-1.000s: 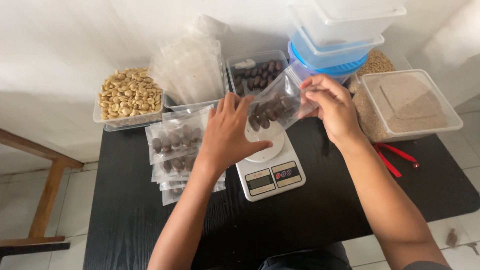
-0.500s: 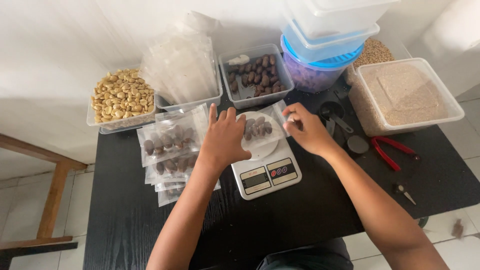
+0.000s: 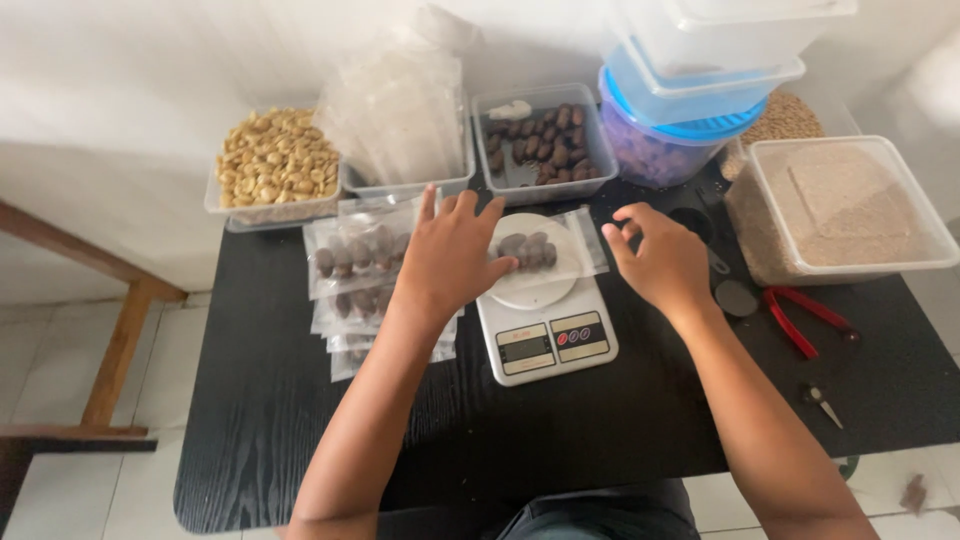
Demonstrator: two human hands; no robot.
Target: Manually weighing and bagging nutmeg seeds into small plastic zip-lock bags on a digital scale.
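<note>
A clear plastic bag of dark brown dates (image 3: 535, 252) lies flat on the round plate of a white kitchen scale (image 3: 545, 322). My left hand (image 3: 452, 252) rests open, fingers spread, with its fingertips on the bag's left end. At the bag's right end my right hand (image 3: 658, 258) hovers with fingers apart, holding nothing. Left of the scale, partly under my left hand, a pile of filled bags of dates (image 3: 352, 268) lies on the black table (image 3: 270, 400).
Along the back stand a tub of pale nuts (image 3: 275, 165), a tub of empty clear bags (image 3: 400, 120), a tub of loose dates (image 3: 540, 140), stacked lidded containers (image 3: 700, 90) and a tub of brown grain (image 3: 840, 210). Red pliers (image 3: 800, 318) and small scissors (image 3: 825, 400) lie at right.
The bag of dates came down from the air onto the scale plate. Both hands let go of it and opened, the right hand drawing slightly to the right.
</note>
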